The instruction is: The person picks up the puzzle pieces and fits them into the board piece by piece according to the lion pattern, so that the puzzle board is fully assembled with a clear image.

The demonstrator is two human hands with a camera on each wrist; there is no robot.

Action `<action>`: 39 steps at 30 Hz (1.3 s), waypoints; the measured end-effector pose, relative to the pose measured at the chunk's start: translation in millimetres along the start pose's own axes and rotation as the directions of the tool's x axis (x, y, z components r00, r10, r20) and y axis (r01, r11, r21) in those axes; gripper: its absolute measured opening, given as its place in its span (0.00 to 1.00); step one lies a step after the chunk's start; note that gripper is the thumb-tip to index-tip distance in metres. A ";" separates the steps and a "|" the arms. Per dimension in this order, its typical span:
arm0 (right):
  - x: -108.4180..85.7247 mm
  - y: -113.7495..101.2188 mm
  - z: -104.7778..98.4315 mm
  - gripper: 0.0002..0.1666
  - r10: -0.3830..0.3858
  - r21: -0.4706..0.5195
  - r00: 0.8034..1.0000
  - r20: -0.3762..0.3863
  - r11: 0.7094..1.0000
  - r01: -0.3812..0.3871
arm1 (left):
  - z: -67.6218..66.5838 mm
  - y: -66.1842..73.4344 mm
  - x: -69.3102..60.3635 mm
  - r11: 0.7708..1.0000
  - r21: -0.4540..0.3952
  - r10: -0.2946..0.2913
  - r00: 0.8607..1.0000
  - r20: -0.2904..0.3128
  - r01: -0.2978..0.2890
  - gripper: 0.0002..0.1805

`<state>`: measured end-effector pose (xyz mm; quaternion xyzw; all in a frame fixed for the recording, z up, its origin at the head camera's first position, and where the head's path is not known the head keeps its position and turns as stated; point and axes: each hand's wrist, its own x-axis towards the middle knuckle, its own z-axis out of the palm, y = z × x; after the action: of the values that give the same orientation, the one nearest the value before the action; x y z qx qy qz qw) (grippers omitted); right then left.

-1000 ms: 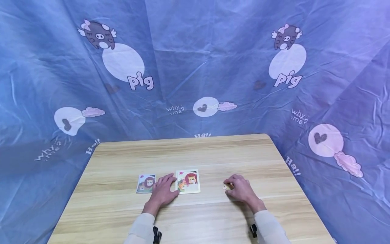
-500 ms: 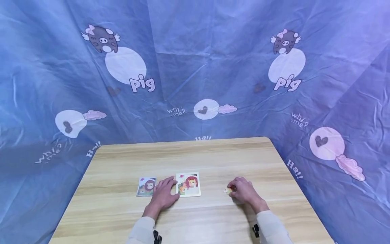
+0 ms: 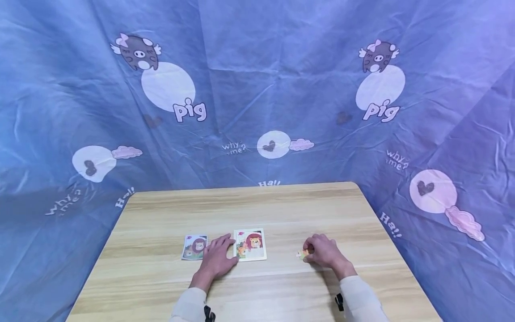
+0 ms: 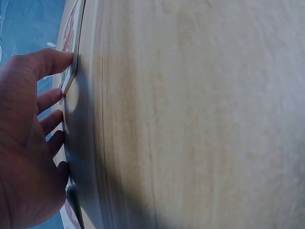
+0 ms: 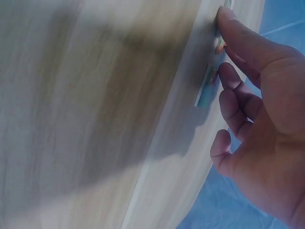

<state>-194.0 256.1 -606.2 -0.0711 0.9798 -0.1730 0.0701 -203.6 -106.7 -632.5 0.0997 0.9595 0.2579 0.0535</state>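
Observation:
A framed puzzle board (image 3: 255, 255) lies flat on the wooden table, showing a red-maned lion and a pale gap at its lower right. My left hand (image 3: 217, 257) rests along its left side, thumb and fingertips touching the frame. To the right, my right hand (image 3: 325, 252) has thumb and index finger curled at a small colourful puzzle piece (image 3: 305, 253), which they seem to pinch at table level. A whitish bit (image 3: 298, 255) shows just left of it. In the right wrist view a greenish flat piece (image 5: 205, 90) lies under the other fingers.
A lion picture card (image 3: 193, 251) lies left of the board, partly behind my left hand. The wooden table (image 3: 249, 205) reaches back to a blue curtain (image 3: 241, 98) printed with pigs, which surrounds its far and side edges.
My right hand has shifted slightly right, so more of the colourful puzzle piece shows beside its fingertips. The left hand stays against the board. The head view has tilted a little.

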 end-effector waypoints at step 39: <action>14.6 -57.1 26.3 0.09 0.029 0.423 0.980 -0.196 0.904 0.058 | -9.5 -5.1 9.5 1.000 -0.014 0.006 1.000 0.007 -0.006 0.30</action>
<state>-197.5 192.0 -612.4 -0.0438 0.9197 -0.3899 -0.0148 -215.2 -113.5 -627.4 0.1032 0.9572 0.2644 0.0567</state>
